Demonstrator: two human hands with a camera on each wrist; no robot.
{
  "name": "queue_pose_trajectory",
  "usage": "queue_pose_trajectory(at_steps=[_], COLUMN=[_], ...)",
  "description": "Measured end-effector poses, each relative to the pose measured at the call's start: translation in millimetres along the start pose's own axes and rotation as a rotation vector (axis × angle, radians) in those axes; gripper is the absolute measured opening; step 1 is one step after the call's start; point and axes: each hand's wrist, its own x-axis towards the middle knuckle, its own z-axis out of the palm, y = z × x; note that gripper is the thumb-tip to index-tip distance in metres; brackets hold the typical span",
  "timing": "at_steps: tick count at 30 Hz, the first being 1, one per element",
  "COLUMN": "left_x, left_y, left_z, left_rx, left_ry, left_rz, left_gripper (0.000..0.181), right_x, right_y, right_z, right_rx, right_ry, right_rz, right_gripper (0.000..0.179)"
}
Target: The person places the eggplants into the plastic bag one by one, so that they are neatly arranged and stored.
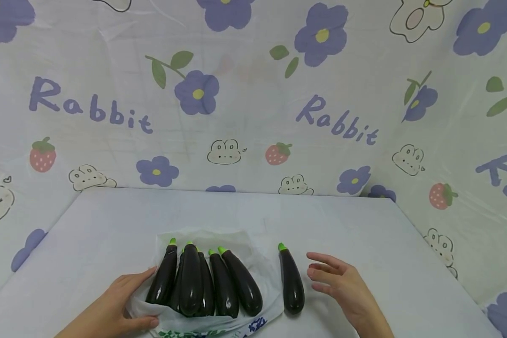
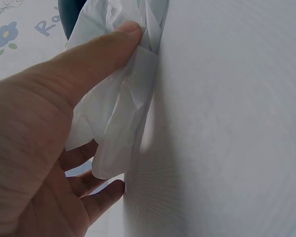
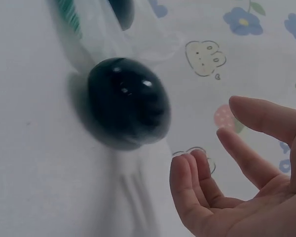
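Several dark eggplants (image 1: 191,281), glossy with green stem ends, lie side by side on a white plastic bag (image 1: 270,293) spread on the table. My left hand (image 1: 120,300) holds the bag's left side; in the left wrist view its thumb presses the crumpled plastic (image 2: 121,106), with the other fingers behind it. One more eggplant (image 1: 293,286) lies alone just right of the bag, its stem pointing away from me. My right hand (image 1: 342,286) hovers to the right of this eggplant, fingers loosely bent and apart from it. The right wrist view shows the eggplant's rounded end (image 3: 128,103).
The white table (image 1: 342,225) reaches back to a hanging sheet (image 1: 253,122) printed with purple flowers, rabbits, strawberries and the word Rabbit. The sheet also bounds both sides of the table. Green and blue print (image 1: 194,334) marks the bag's near edge.
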Motion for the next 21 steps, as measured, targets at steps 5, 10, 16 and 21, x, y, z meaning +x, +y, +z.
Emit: queue_pose_trajectory(at_steps=[5,10,16,21], left_x=[-0.1,0.2,-1.1,-1.2], left_y=[-0.7,-0.8,-1.5,-3.4], left_z=[-0.5,0.9,3.1,3.6], left_rx=[0.009,0.008,0.02,0.009], left_ry=[0.023,0.034,0.053,0.044], left_rz=[0.013,0.029,0.05,0.04], left_gripper=[0.094,0.094,0.094,0.094], right_x=[3.8,4.2,4.0,5.0], right_y=[8,11,15,18], right_z=[2,2,2,3], right_rx=[-0.053,-0.064,-0.07,-0.099], right_ry=[0.023,0.028,0.011,-0.012], right_rz=[0.009,0.04,0.059,0.06], right_gripper=[0.045,0.047,0.046,0.045])
